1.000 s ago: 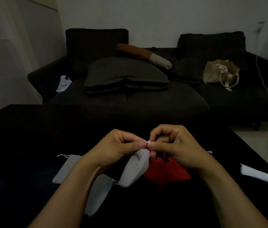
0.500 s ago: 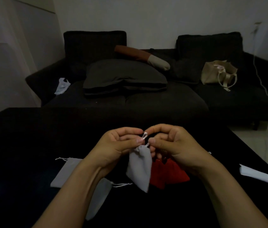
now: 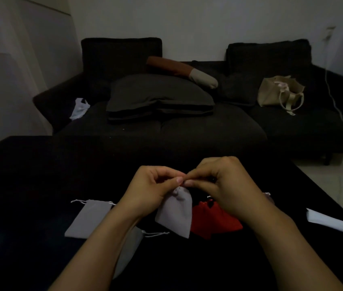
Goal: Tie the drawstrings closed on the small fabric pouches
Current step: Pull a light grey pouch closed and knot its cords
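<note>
While both hands meet above the middle of the dark worktop (image 3: 40, 175), a small grey pouch (image 3: 175, 215) hangs between them by its gathered neck. The left hand (image 3: 151, 187) has its fingers curled, thumb and forefinger pinching at the top of that pouch; the right hand (image 3: 219, 183) is curled the same way, its thumb tip almost touching the left thumb tip and pinching the pouch's drawstring, which is too small and dim to make out clearly. The hanging pouch tilts slightly, its bottom corner reaching down toward the near edge of the worktop.

Just behind and to the right of it, a red pouch (image 3: 214, 221) lies on the worktop, partly under the right wrist. Left of the hands, a second grey pouch (image 3: 87, 219) lies flat, its white cords showing at its far end. A third grey pouch (image 3: 129, 253) lies nearer the front edge, mostly hidden by the left forearm, with a white cord (image 3: 155, 234) trailing from it to the right. Toward the right edge of the worktop rests a white strip (image 3: 334, 222), well apart from the pouches.

Beyond the far edge stands a dark sofa (image 3: 187, 131) bearing a dark cushion (image 3: 158, 95), a beige tote bag (image 3: 277, 93) and a white plastic bag (image 3: 80, 108).
</note>
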